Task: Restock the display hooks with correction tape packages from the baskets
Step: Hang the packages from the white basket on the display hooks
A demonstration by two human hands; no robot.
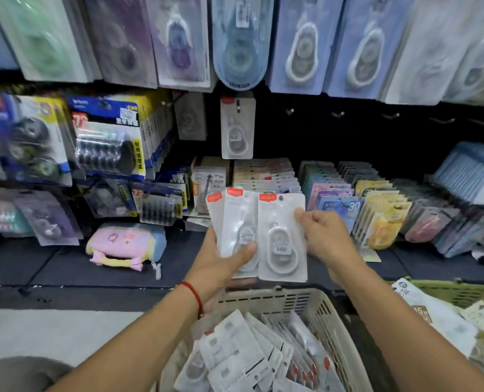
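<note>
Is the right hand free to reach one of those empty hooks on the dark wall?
Probably yes: the right hand pinches one white package, and nothing stands between it and the empty hooks above.

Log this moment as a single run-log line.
left hand: holds fanned white packages | right hand: pinches front package | beige basket: below, stocked | hook package: one hung

Two bare forearms reach in from the bottom, no sleeves showing on either. The left hand has a thin red string bracelet looped round the wrist. The right hand wears nothing, no rings visible.
</note>
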